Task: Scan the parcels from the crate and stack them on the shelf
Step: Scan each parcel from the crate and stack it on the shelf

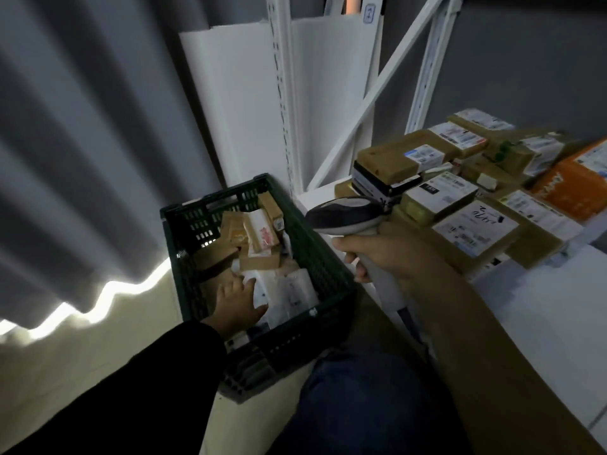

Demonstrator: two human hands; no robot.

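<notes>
Reaching down into the crate (331, 267), the left hand (238, 305) lies on a white parcel (282, 292) near the crate's near end, fingers spread over its left edge and thumb along its lower side. Whether the hand has actually closed on the parcel cannot be told. A black sleeve (131, 389) covers that arm.

The crate is dark green with slotted walls and sits on the pale floor (82, 356), just beside the white shelf (542, 307). More parcels fill it: brown boxes (259, 261) lie jumbled toward the far end, one with a white label bearing red marks (264, 234).

The right hand (387, 254) is clenched around the grip of a scanner (348, 215), held above the shelf's front corner, between the crate and the stack. The scanner's dark head points left, toward the crate side, and a cable trails from the bottom of its handle.

On the shelf, a stack (460, 198) of brown parcels with white labels sits well back from the near edge, several layers deep, with an orange box (571, 182) at its right end. White uprights and a diagonal brace of the shelf frame (387, 83) rise behind it. A grey curtain (82, 126) hangs at left.
</notes>
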